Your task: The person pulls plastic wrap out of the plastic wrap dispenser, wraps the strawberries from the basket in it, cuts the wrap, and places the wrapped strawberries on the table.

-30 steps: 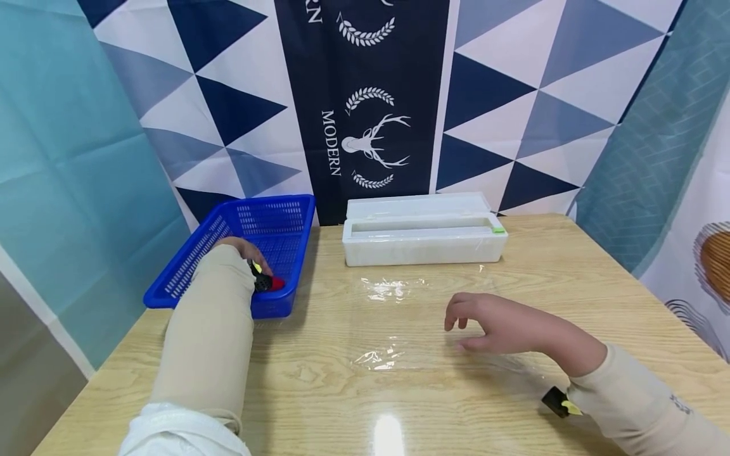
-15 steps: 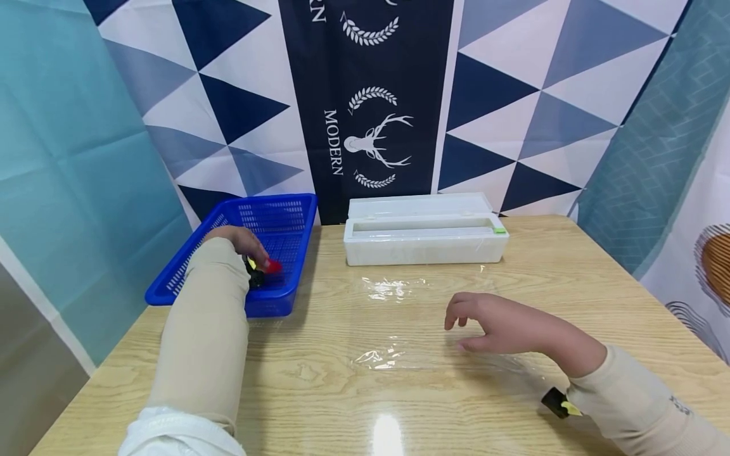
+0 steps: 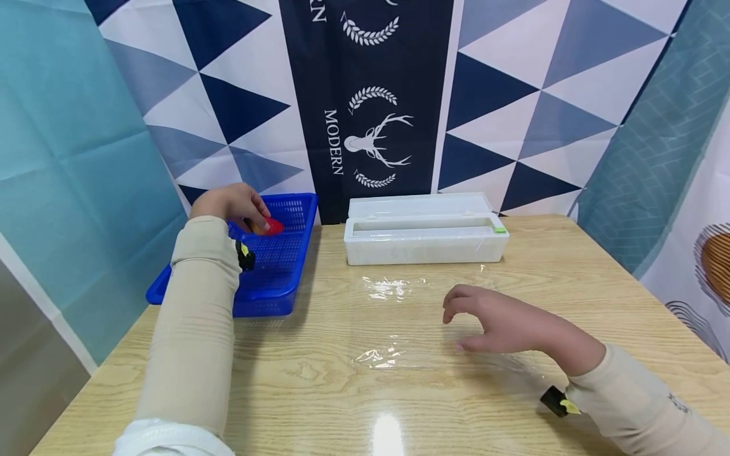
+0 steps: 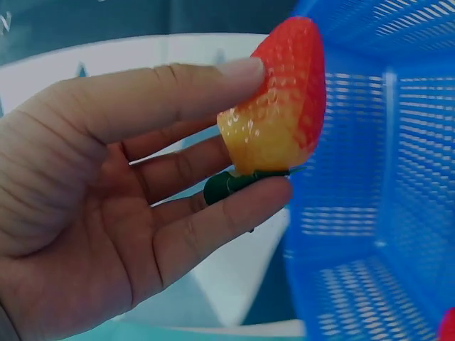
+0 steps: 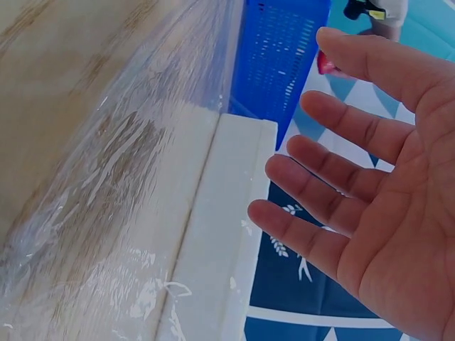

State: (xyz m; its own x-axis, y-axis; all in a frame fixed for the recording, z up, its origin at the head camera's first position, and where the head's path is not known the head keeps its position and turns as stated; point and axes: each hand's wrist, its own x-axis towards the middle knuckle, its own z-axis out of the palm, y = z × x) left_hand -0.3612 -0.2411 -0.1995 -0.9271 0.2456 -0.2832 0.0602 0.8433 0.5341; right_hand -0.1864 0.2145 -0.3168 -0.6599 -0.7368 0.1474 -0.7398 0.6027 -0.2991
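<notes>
My left hand (image 3: pixel 242 206) is raised over the blue basket (image 3: pixel 274 293) and pinches a strawberry (image 4: pixel 288 92). The strawberry is glossy red, fading to yellow near its green leafy stem. In the left wrist view, the thumb presses its side and a finger lies under the stem end. My right hand (image 3: pixel 499 320) hovers over the table with fingers spread and loosely bent, holding nothing. Beneath and beside it, clear plastic film (image 5: pixel 106 185) lies on the wood, its glossy creases catching the light.
Behind the film stands a long white box (image 3: pixel 424 250) with its lid raised and a green tab (image 3: pixel 499 230) at its right end. Another red thing (image 4: pixel 448 328) shows at the corner of the left wrist view. A patterned cloth (image 3: pixel 371 95) hangs behind the table.
My left hand has risen from low in the basket toward its back, lifting the strawberry with it. The right hand has barely moved.
</notes>
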